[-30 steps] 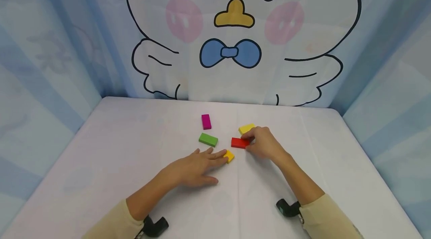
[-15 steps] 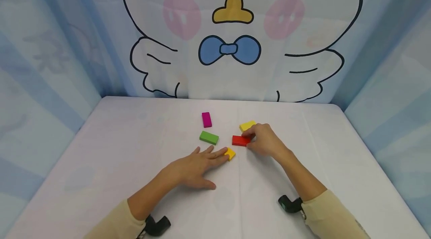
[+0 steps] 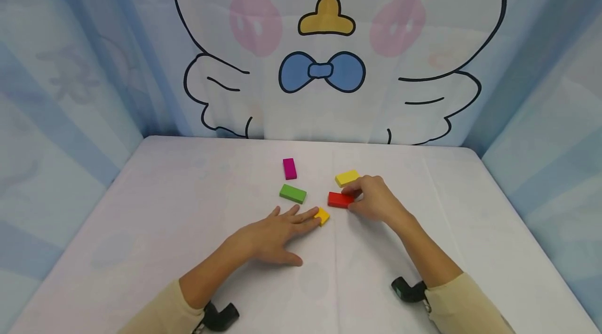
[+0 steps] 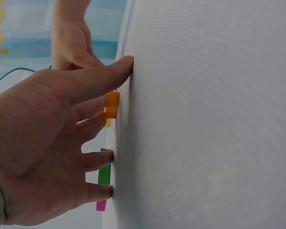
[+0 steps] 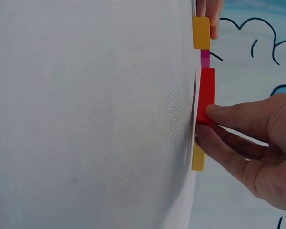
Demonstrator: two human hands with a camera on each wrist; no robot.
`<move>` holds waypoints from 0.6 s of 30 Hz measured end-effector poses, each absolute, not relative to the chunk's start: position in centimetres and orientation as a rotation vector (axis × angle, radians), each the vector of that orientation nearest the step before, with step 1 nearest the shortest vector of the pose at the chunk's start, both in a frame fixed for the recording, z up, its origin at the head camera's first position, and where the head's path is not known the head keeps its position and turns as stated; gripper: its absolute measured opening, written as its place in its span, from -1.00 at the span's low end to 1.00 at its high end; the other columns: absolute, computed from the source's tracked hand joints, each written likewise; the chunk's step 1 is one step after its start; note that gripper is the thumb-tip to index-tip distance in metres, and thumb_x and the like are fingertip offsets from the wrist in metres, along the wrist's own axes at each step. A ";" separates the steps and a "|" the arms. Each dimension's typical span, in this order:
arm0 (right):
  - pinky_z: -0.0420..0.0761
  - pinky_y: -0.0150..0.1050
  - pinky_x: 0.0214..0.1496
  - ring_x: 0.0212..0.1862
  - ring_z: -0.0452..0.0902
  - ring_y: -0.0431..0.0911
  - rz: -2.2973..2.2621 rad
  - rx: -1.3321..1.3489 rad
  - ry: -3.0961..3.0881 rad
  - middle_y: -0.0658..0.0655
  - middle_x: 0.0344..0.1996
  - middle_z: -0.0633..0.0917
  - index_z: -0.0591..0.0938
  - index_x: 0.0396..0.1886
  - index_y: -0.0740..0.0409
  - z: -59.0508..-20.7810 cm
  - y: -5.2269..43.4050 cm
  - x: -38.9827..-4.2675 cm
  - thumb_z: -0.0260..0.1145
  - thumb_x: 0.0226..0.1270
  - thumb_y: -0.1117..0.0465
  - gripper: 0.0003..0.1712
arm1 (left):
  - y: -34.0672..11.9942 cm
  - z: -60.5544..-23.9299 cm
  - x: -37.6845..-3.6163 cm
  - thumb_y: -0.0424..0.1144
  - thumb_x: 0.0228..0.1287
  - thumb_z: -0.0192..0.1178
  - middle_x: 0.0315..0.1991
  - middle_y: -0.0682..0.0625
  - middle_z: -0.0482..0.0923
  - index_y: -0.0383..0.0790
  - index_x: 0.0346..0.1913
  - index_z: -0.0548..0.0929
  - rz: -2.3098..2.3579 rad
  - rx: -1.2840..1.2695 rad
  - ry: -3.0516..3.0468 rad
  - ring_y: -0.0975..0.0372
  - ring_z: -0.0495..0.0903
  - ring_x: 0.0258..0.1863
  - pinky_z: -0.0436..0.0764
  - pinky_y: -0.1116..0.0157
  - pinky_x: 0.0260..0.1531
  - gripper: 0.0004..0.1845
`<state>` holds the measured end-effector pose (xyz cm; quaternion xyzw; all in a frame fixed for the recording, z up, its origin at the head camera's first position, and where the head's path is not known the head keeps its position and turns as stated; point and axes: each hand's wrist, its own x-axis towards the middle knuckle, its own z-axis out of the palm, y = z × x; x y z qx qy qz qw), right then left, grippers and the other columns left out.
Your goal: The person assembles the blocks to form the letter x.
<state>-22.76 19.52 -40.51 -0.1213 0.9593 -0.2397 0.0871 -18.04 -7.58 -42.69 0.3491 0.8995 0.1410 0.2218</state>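
My right hand [image 3: 376,200] pinches the right end of a flat red block [image 3: 338,199] between thumb and fingertips; the right wrist view shows this grip on the red block [image 5: 207,90] at the tabletop. My left hand [image 3: 273,237] lies with straight, spread fingers on the table, its fingertips touching a small orange-yellow block [image 3: 323,216], partly covered. In the left wrist view the orange-yellow block [image 4: 113,105] stands at those fingertips. Just behind my right fingers lies a yellow block [image 3: 347,177]. A green block [image 3: 293,194] rests beyond my left fingertips.
Farther back on the white-covered table [image 3: 188,187] is a magenta block [image 3: 289,169]. A curtain with a cartoon bird [image 3: 324,114] hangs behind the table's far edge, and patterned blue curtains [image 3: 61,130] enclose the sides.
My right hand has slid the red block slightly to the right, away from the orange-yellow block. The left hand stays nearly still, and the head view shifts a little.
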 end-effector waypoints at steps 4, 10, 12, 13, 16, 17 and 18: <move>0.69 0.00 0.16 0.05 0.61 0.03 -0.702 -0.333 2.853 0.11 -0.08 0.79 0.79 0.09 0.14 -40.5 19.9 -22.3 0.48 0.26 0.36 -0.62 | -7.5 -42.8 -18.0 0.12 0.27 0.43 0.71 0.32 -0.15 0.29 0.67 0.08 0.379 0.957 2.487 -0.01 -0.08 0.71 -0.03 -0.26 0.60 0.01; 0.70 -0.02 0.14 0.09 0.57 0.05 -0.715 -0.271 2.834 0.11 -0.07 0.77 0.78 0.12 0.14 -40.2 20.2 -21.4 0.48 0.26 0.35 -0.59 | -7.4 -42.7 -18.0 0.12 0.27 0.44 0.71 0.33 -0.16 0.29 0.67 0.08 0.377 0.943 2.487 0.00 -0.09 0.71 -0.04 -0.26 0.60 0.01; 0.70 -0.02 0.13 0.09 0.56 0.05 -0.724 -0.257 2.831 0.10 -0.08 0.76 0.78 0.11 0.14 -40.0 20.3 -21.1 0.48 0.24 0.35 -0.59 | -7.4 -42.7 -18.0 0.12 0.27 0.43 0.71 0.33 -0.16 0.29 0.67 0.08 0.379 0.942 2.486 -0.01 -0.09 0.71 -0.04 -0.26 0.60 0.00; 0.70 -0.02 0.12 0.09 0.56 0.05 -0.727 -0.256 2.830 0.10 -0.08 0.76 0.78 0.11 0.14 -39.9 20.4 -20.9 0.47 0.24 0.35 -0.59 | -7.4 -42.7 -18.0 0.12 0.27 0.43 0.70 0.33 -0.16 0.29 0.67 0.08 0.381 0.941 2.485 -0.01 -0.09 0.71 -0.04 -0.27 0.60 0.00; 0.71 -0.03 0.09 0.07 0.58 0.05 -0.728 -0.260 2.826 0.09 -0.10 0.77 0.79 0.09 0.14 -39.8 20.5 -20.5 0.48 0.23 0.35 -0.60 | -7.4 -42.8 -18.1 0.12 0.28 0.43 0.70 0.34 -0.17 0.29 0.67 0.08 0.386 0.943 2.485 -0.01 -0.10 0.71 -0.04 -0.27 0.60 0.00; 0.71 -0.04 0.08 0.06 0.57 0.04 -0.729 -0.258 2.824 0.08 -0.11 0.77 0.79 0.09 0.13 -39.7 20.5 -20.3 0.48 0.23 0.35 -0.60 | -7.4 -42.8 -18.1 0.12 0.28 0.43 0.70 0.34 -0.17 0.29 0.67 0.08 0.387 0.944 2.484 -0.01 -0.09 0.71 -0.04 -0.27 0.60 0.00; 0.71 -0.05 0.07 0.05 0.58 0.03 -0.728 -0.258 2.822 0.08 -0.12 0.77 0.79 0.09 0.13 -39.6 20.6 -20.2 0.48 0.23 0.34 -0.61 | -7.4 -42.8 -18.1 0.11 0.28 0.43 0.70 0.34 -0.17 0.29 0.67 0.08 0.389 0.945 2.485 -0.01 -0.09 0.71 -0.04 -0.27 0.60 0.00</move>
